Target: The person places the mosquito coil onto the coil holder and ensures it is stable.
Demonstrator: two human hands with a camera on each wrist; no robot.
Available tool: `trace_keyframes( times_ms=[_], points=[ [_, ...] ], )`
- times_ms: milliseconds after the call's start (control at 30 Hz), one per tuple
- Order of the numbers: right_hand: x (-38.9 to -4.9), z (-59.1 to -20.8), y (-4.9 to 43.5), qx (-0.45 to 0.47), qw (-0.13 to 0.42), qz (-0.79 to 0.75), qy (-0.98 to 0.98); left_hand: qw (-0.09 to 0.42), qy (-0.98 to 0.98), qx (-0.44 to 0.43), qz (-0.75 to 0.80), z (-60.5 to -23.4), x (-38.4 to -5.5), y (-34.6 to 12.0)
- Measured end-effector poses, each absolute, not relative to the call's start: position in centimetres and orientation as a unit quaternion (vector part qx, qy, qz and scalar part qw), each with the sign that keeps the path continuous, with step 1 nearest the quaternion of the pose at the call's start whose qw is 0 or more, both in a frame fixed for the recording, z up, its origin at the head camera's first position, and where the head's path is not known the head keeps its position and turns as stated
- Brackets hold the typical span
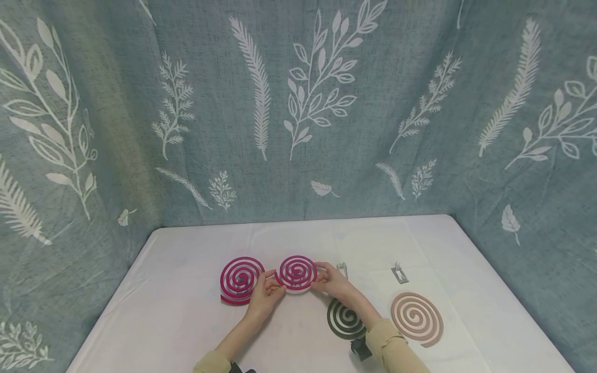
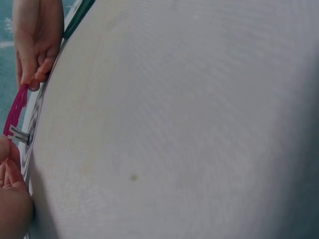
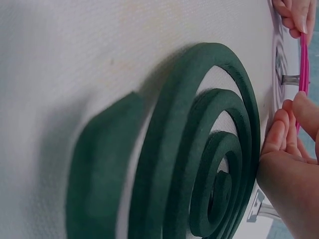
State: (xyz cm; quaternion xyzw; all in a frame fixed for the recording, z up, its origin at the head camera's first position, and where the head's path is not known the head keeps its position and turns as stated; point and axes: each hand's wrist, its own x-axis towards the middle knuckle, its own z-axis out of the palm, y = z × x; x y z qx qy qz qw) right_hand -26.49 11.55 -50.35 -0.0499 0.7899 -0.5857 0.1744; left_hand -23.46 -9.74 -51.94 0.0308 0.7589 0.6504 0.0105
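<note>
Both hands hold a pink mosquito coil level, low over the white table. My left hand pinches its left edge between thumb and fingers. At the opposite edge, my right hand does the same. A small metal coil stand shows right at the coil's underside in the left wrist view. Just left of the left hand is a second pink mosquito coil, partly overlapped by the fingers. Below the right forearm lies a dark green mosquito coil, its spiral seen close up in the right wrist view.
Toward the right of the white table lies a tan mosquito coil. Behind it is a flat metal stand, and another metal stand sits past the right hand. A blue-green leaf-patterned cloth surrounds the table's back and sides.
</note>
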Motion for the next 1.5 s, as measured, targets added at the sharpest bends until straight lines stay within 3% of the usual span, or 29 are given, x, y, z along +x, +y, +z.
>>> trace_keyframes(
  times_ms=[1500],
  points=[
    [-26.17,-49.99,11.5,-0.064,0.174,-0.596,0.781,0.013,0.749,0.039,0.661,-52.05,-23.45,-9.75]
  ],
)
